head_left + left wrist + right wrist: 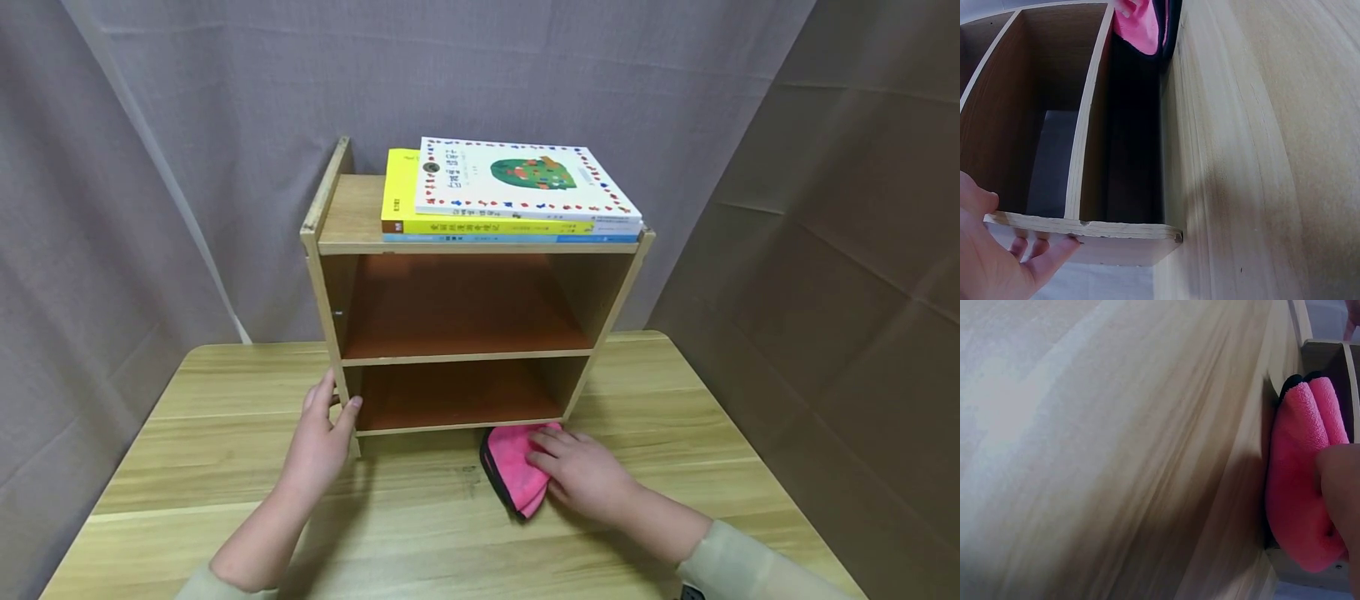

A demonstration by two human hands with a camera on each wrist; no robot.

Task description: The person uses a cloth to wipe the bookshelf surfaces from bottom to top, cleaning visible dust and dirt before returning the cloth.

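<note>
A small wooden shelf (467,357) with two open compartments stands on the table. My left hand (318,442) grips its left side panel low down, thumb over the front edge and fingers along the outer face; the left wrist view shows this hand (997,250) at the panel's edge too. At the shelf's lower right, my right hand (588,475) holds a folded pink cloth (517,471) with black edging, right at the bottom board. In the right wrist view the cloth (1297,481) bunches under the fingers, partly covered by the hand.
Several books (525,179) lie stacked on the shelf's top, a white one uppermost over a yellow one. Grey curtains (480,75) hang behind the table (225,392) and along its sides. A gap under the bottom board (1135,144) lies in shadow.
</note>
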